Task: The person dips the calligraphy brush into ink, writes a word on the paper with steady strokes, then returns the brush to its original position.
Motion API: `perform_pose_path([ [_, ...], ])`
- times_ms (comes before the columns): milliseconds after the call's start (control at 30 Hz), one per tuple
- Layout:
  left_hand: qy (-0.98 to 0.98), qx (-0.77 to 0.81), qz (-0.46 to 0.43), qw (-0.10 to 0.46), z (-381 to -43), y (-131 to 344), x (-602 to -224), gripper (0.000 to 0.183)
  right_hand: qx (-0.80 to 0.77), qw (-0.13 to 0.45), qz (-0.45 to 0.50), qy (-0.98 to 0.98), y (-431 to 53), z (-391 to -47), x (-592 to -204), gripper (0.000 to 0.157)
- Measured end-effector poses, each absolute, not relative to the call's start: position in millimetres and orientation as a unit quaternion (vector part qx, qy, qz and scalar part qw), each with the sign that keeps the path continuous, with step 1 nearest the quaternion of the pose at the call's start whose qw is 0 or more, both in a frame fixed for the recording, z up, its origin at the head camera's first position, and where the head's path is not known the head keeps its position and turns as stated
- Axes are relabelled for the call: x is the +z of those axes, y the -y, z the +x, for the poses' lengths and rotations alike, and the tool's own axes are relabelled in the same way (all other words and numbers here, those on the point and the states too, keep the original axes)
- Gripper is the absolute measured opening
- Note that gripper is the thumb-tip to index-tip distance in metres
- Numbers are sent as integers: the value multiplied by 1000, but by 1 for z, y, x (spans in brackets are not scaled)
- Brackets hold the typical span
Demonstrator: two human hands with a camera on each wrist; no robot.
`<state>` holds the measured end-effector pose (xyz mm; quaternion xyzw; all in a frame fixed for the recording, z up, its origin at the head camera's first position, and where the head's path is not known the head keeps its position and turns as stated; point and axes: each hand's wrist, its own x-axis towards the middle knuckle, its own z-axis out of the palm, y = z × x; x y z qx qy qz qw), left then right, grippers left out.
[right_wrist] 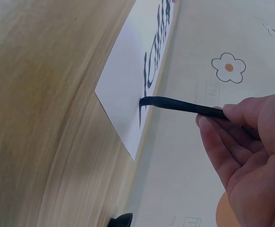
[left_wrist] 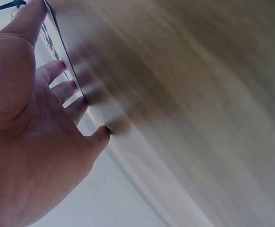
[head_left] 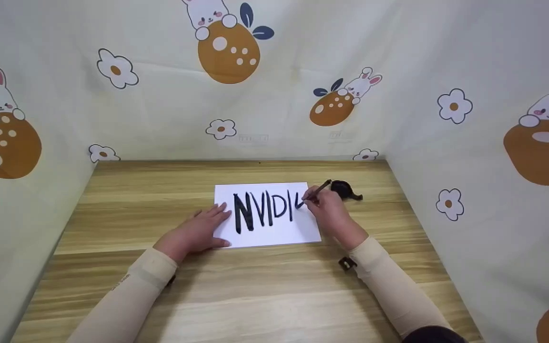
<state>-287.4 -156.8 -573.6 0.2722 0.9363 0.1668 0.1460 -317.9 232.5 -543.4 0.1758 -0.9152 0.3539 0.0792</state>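
A white sheet of paper (head_left: 274,236) lies on the wooden table, bearing the thick black letters "NVIDI" and part of another letter at the right. My left hand (head_left: 203,228) rests with spread fingers on the sheet's left edge; in the left wrist view, the fingertips (left_wrist: 75,111) touch down along that edge. My right hand (head_left: 329,209) pinches a slim dark writing brush (right_wrist: 184,105) between thumb and fingers. Its bent black tip touches the paper at the unfinished letter, as the right wrist view shows.
Just beyond my right hand sits a rounded black object (head_left: 343,189) with a short tail, its kind unclear. Wood-grain tabletop (head_left: 265,290) surrounds the sheet. A pale cloth (head_left: 160,109) printed with rabbits and flowers hangs at the back and both sides.
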Motion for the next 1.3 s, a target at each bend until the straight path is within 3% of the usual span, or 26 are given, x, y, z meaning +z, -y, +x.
perform_pose_path([
  [1300, -938, 165, 267, 146, -285, 155, -569, 91, 329, 58, 206, 920, -231, -303, -535, 6],
])
